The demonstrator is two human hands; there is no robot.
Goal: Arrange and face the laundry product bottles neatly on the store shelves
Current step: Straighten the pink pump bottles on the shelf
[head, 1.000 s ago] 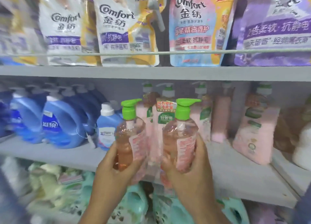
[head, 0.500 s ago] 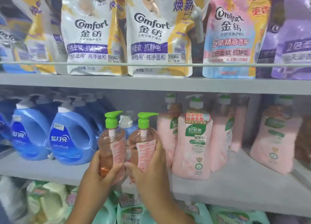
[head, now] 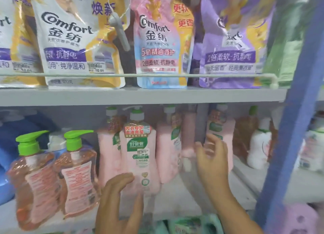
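Two orange pump bottles with green heads [head: 36, 181] [head: 78, 177] stand side by side at the front left of the grey middle shelf [head: 175, 204]. Right of them stands a row of pink bottles; the front one [head: 140, 156] carries a red and green label. My left hand [head: 121, 204] holds nothing and its fingers touch the lower side of that front pink bottle. My right hand [head: 212, 156] is spread in the air in front of another pink bottle [head: 220, 128] farther right, blurred, gripping nothing.
Comfort refill pouches [head: 70, 40] lean behind a wire rail [head: 157, 75] on the upper shelf. Blue detergent jugs [head: 5, 156] sit at far left. A white bottle [head: 259, 146] stands at right beside a blue upright post [head: 287, 128]. Green packs fill the shelf below.
Both hands let go of the two orange pump bottles, which now stand on the shelf. The hands moved right to the pink bottles, and the view shifted right.
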